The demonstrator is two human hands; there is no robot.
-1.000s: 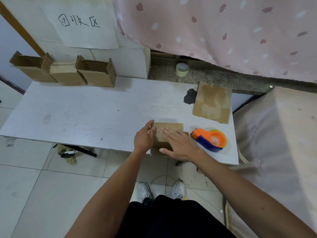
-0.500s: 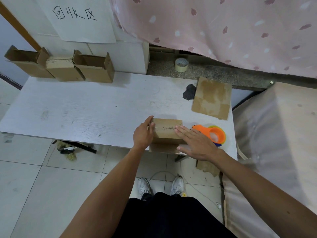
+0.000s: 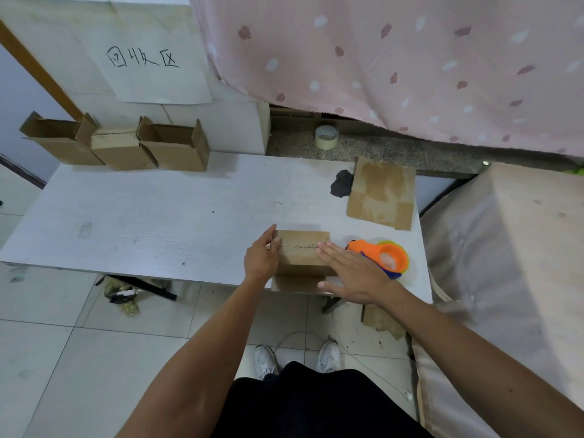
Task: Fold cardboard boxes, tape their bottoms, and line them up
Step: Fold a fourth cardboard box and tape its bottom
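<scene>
Risk gathers at the near edge of the bench (image 3: 142,222). Three folded boxes (image 3: 120,147) stand in a row at its far left corner, well apart from the work. Nearer, the left hand (image 3: 260,260), fingers straight and together, braces the left side of the box (image 3: 300,257), which stands at the near edge toward the right corner with a flap (image 3: 295,284) hanging past it. The right hand (image 3: 350,270), flat with fingers spread, presses on its top. An uneven push could tip the box over the edge, or nudge the tape dispenser (image 3: 390,256) just beside.
</scene>
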